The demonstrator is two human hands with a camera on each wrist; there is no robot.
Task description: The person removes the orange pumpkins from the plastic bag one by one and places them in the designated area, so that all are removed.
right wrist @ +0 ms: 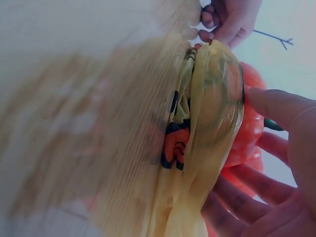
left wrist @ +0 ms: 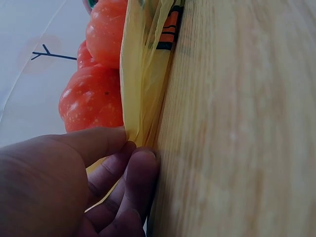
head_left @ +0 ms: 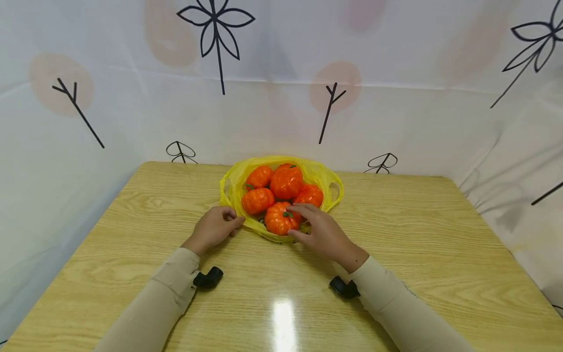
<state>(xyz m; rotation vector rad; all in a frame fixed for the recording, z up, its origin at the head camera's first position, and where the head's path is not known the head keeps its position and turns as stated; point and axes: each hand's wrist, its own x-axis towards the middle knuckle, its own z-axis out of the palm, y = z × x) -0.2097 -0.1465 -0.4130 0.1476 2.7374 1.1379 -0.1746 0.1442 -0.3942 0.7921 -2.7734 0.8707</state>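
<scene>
A yellow plastic bag (head_left: 327, 173) lies spread open at the back middle of the table, with several orange toy pumpkins inside. My left hand (head_left: 214, 227) pinches the bag's near left edge between thumb and fingers, which the left wrist view shows close up. At the bag's front, the right hand (head_left: 323, 235) holds the nearest pumpkin (head_left: 277, 221), which has a green stem. Its thumb (right wrist: 269, 104) touches the near side and the other fingers reach round the far side. Behind it sit a left pumpkin (head_left: 256, 201), a larger one (head_left: 287, 182) and a right one (head_left: 309, 195).
The wooden table (head_left: 409, 244) extends on both sides of the bag. A patterned white cloth (head_left: 272, 112) hangs behind the table's back edge. On the wrists are black mounts, a left one (head_left: 208, 277) and a right one (head_left: 344, 287).
</scene>
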